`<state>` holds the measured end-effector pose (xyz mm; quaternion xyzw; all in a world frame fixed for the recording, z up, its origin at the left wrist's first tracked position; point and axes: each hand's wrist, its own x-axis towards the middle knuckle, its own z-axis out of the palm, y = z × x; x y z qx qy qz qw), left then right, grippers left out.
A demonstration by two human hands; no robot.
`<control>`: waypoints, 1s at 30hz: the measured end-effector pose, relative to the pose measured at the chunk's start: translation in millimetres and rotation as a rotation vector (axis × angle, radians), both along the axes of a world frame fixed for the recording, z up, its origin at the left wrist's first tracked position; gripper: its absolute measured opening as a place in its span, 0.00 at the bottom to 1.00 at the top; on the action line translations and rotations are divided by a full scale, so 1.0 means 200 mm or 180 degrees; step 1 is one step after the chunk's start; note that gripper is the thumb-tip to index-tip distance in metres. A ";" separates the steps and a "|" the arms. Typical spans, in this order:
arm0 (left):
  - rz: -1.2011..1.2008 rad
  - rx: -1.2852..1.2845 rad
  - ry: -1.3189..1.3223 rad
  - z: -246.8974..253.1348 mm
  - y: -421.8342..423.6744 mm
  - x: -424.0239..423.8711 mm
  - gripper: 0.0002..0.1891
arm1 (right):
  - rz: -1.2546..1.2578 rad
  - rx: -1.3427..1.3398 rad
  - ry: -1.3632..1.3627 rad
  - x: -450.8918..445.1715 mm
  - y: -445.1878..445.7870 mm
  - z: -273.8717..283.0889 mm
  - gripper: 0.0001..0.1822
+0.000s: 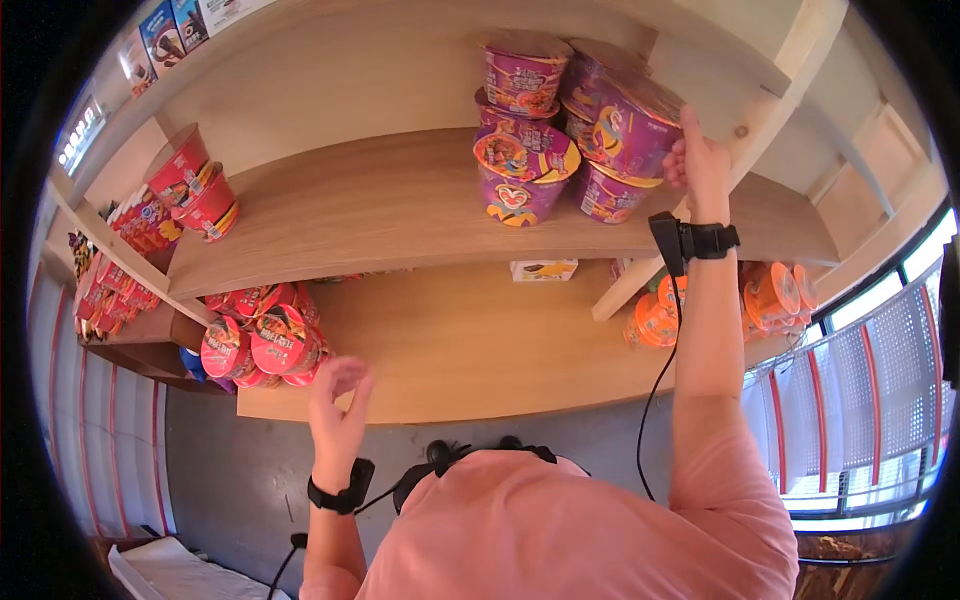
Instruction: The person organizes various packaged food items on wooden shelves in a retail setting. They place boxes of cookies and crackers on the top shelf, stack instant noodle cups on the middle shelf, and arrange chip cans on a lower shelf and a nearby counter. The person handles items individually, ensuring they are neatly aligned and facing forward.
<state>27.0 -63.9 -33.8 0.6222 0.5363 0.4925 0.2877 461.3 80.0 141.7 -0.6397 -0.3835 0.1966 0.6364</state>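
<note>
My right hand (697, 161) is raised at the upper shelf, touching the right side of a purple instant noodle tub (637, 127) that sits tilted on top of another purple tub (611, 196). Whether its fingers grip the tub is hard to tell. Stacked purple tubs (525, 79) stand just left of it, with one tilted lid facing outward. My left hand (343, 397) is lower down with fingers apart and holds nothing. It is beside a cluster of red noodle tubs (283, 341) at the left of the lower shelf.
Two stacked red tubs (195, 184) stand at the left of the upper shelf (360, 202). Orange tubs (652, 321) and a small box (544, 271) are on the lower shelf (450, 360). A wooden upright (787, 97) rises beside my right hand. Black cables run from both wristbands.
</note>
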 end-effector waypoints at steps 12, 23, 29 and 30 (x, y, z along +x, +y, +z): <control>0.0823 -0.0211 -0.0056 -0.18 -0.23 -0.13 0.08 | 0.0621 0.0964 0.0520 0.06 0.09 0.03 0.13; 0.1025 -0.0250 -0.0190 -0.21 -0.29 -0.12 0.08 | 0.1880 0.0316 0.0741 -0.02 0.59 -0.02 0.08; 0.1164 -0.0338 -0.0181 -0.22 -0.35 -0.13 0.07 | 0.2136 -0.0181 0.0508 -0.06 0.64 0.04 0.08; 0.1168 -0.0320 -0.0135 -0.23 -0.35 -0.13 0.07 | 0.2236 -0.0268 0.0401 -0.02 0.66 0.04 0.08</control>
